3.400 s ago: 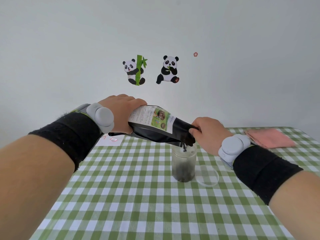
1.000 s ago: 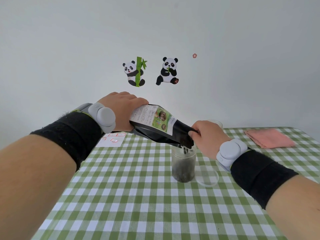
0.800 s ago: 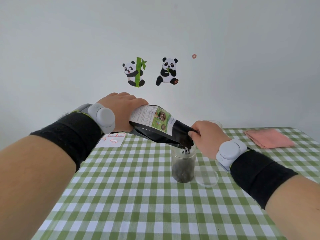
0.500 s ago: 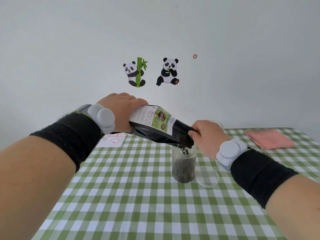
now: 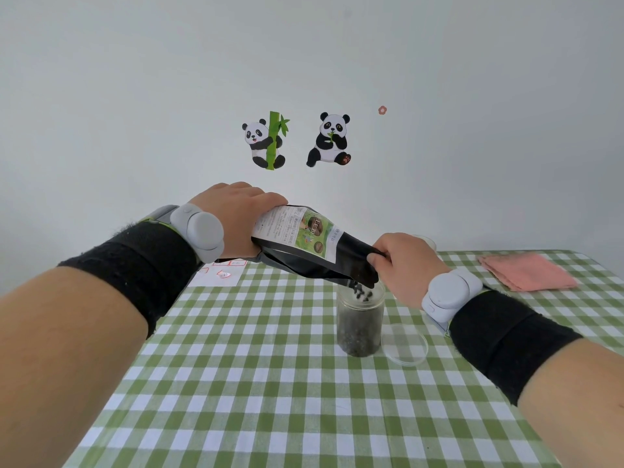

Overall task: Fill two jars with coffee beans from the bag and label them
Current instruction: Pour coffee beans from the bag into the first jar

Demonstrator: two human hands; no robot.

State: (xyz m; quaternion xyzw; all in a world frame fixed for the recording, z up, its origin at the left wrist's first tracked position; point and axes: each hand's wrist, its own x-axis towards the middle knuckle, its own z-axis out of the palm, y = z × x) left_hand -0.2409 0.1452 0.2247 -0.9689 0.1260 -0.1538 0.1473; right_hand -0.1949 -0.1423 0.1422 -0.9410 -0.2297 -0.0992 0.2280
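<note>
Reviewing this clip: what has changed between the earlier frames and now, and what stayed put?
The right hand dipped slightly, lowering the mouth of the bag and uncovering the rim of a second jar behind it. Beans keep dropping into the jar, and its level looks a little higher. Nothing was grasped or released: the left hand still holds the bag's base. The lid, pink cloth and label sheet are unmoved.

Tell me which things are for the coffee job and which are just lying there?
For the job: bag, jar, lid, sheet of labels, and the left hand and right hand holding the bag.
Just lying about: pink cloth, panda stickers.
</note>
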